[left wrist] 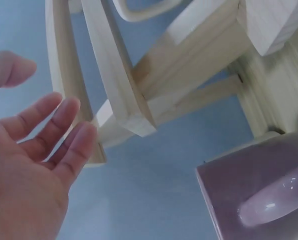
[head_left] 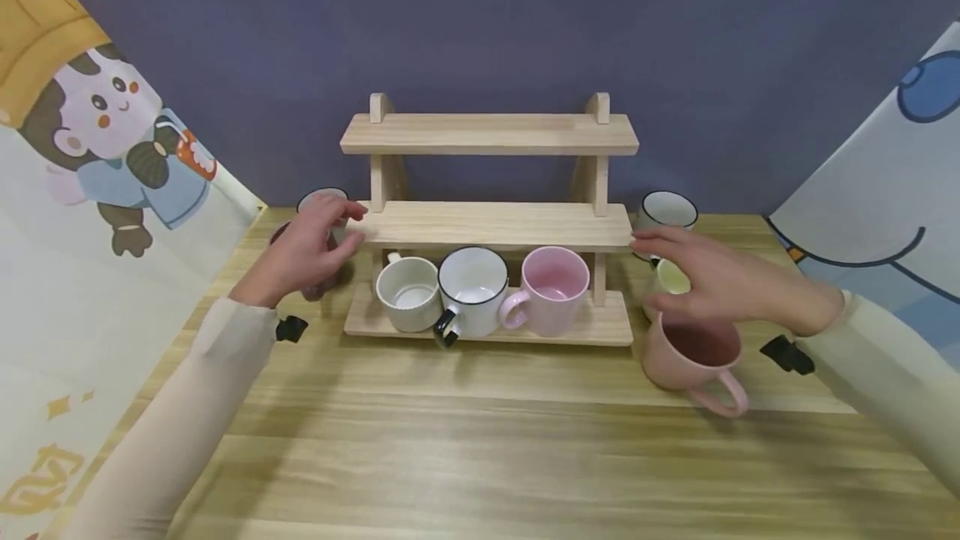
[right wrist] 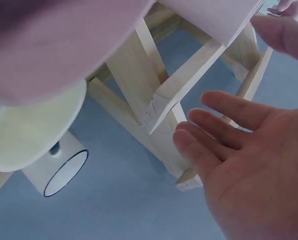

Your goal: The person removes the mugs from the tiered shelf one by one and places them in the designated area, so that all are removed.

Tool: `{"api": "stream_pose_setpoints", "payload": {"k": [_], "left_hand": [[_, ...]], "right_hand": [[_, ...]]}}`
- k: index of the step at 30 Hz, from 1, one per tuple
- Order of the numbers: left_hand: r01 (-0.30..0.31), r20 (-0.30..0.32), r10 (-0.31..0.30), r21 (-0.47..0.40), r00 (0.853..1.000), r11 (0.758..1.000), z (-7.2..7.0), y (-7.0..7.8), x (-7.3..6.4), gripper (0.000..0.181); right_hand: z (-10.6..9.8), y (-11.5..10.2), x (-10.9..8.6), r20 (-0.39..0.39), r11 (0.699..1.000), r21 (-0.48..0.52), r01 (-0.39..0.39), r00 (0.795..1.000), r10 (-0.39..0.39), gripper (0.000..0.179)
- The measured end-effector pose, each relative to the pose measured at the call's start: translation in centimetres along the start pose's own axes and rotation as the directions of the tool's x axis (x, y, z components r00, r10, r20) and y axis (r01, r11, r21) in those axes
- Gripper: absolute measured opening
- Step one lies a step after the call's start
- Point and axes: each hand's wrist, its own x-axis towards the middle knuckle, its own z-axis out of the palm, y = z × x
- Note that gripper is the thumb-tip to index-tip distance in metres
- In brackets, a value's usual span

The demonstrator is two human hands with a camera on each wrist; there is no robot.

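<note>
A three-tier wooden rack (head_left: 487,225) stands on the table, with three mugs along its bottom tier: a small cream mug (head_left: 408,298), a white mug with a black rim (head_left: 480,319) and a pink mug (head_left: 558,298). My left hand (head_left: 300,250) hovers at the left end of the middle tier, its fingers loosely bent around nothing. At the opposite end, my right hand (head_left: 723,277) reaches over with fingers extended and nothing held. Whether fingertips touch the rack I cannot tell. Both palms (left wrist: 29,185) (right wrist: 259,175) are bare in the wrist views.
Right of the rack stand a white black-rimmed mug (head_left: 667,208), a mug with a yellow inside (right wrist: 39,130) and a larger pink mug (head_left: 663,361), partly under my right hand. On the left are another white mug (head_left: 324,192) and a mauve mug (left wrist: 259,170). A dark backdrop (head_left: 480,23) rises behind.
</note>
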Motion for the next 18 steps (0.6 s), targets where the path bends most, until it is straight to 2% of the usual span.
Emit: {"api": "stream_pose_setpoints", "payload": {"k": [5, 12, 18], "left_hand": [[-0.058, 0.086, 0.061, -0.037, 0.994, 0.998, -0.2, 0.8, -0.2, 0.029], [-0.014, 0.234, 0.031, -0.074, 0.972, 0.997, -0.1, 1.5, -0.8, 0.047], [-0.03, 0.282, 0.057, -0.098, 0.958, 0.995, 0.6, 2.1, -1.1, 0.062]], "right_hand": [[-0.5, 0.0, 1.9, 0.066, 1.0, -0.024, -0.015, 0.998, 0.016, 0.062], [-0.1, 0.4, 3.3, 0.124, 0.999, -0.029, -0.025, 0.992, 0.028, 0.063], [0.0, 0.4, 3.4, 0.145, 0.999, -0.024, -0.036, 0.989, 0.039, 0.063]]}}
